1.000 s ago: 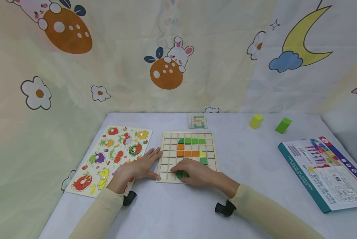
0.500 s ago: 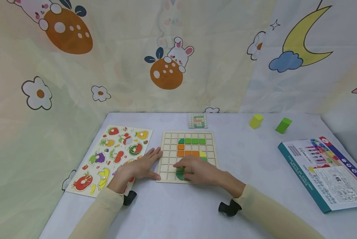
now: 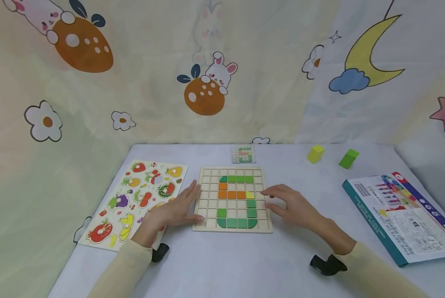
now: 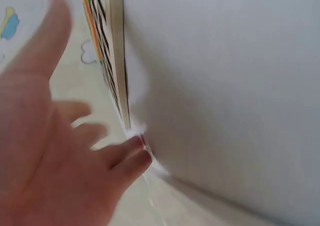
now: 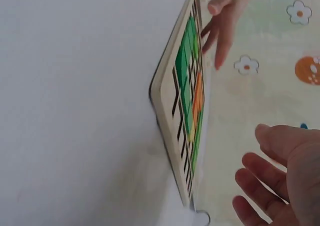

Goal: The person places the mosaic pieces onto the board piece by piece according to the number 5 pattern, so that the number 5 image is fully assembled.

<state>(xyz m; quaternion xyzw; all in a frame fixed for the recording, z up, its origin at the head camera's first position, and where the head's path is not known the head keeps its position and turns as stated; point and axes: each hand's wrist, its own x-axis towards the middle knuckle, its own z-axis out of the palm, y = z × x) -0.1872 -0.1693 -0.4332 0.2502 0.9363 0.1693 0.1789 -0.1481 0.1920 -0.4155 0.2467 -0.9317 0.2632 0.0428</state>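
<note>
A square wooden grid board point(image 3: 207, 203) lies on the table with green, orange and yellow tiles set into some of its squares. At its left edge rests my left hand point(image 3: 170, 213), fingers straight and the thumb over the near left corner. My right hand point(image 3: 295, 207) hovers around the board's right edge with loosely bent fingers and nothing between them. In the right wrist view those fingers point(image 5: 260, 186) are apart from the board. Behind the board a small pattern card point(image 3: 243, 154) shows a similar coloured figure on a grid.
A fruit puzzle board point(image 3: 137, 198) lies to the left, partly under my left forearm. A yellow block point(image 3: 316, 154) and a green block point(image 3: 348, 159) stand at the back right. A flat printed box point(image 3: 405, 219) lies at the right.
My right hand has lifted from the board's lower middle and moved right to its edge, uncovering the green tiles there. The left hand stays at the left edge. The head view has shifted slightly.
</note>
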